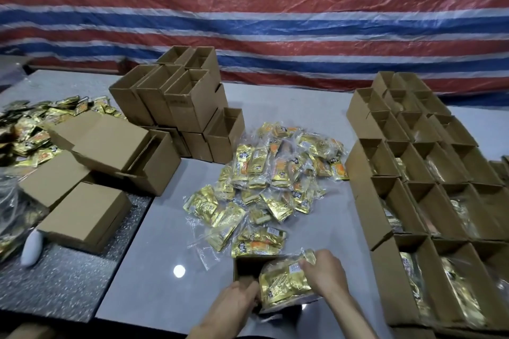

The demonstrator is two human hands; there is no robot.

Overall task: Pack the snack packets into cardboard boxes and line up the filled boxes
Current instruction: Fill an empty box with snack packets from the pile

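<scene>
On the grey table (154, 256), filled boxes (429, 173) stand in open-topped rows at 3 o'clock, probably lined up out of the working space. Empty boxes (181, 102) are stacked at 11 o'clock, within reach. The loose pile of snack packets (278, 181) lies at centre, crowding the open box (248, 264) at 6 o'clock. The right hand (325, 272) clasps a bundle of packets (283, 283) at the box's mouth, while the left hand (237, 300) grips its near wall, apparently to steady it.
</scene>
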